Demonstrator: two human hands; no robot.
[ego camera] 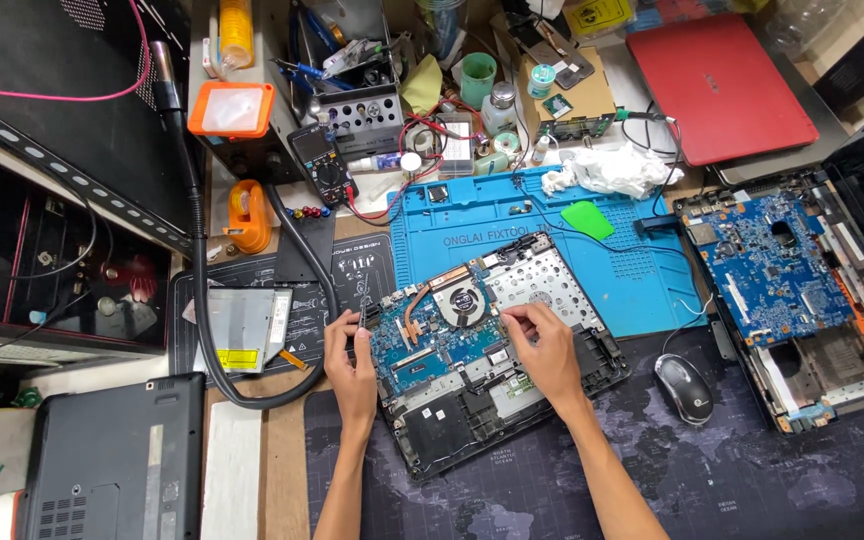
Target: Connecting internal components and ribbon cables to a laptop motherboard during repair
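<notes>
An opened laptop base (497, 350) lies mid-frame, its long axis running lower left to upper right, half on a blue repair mat (632, 270). The left hand (350, 365) pinches a slim dark tool (363, 318) at its left edge; the right hand (544, 345), fingers pinched narrow, touches the blue board (432, 345). A grey tool rack (357, 110) holding pliers stands upper centre; a yellow-labelled optical drive (244, 330) lies left.

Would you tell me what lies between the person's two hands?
In the head view, the opened laptop's blue board and round fan lie between the left hand and right hand.
</notes>
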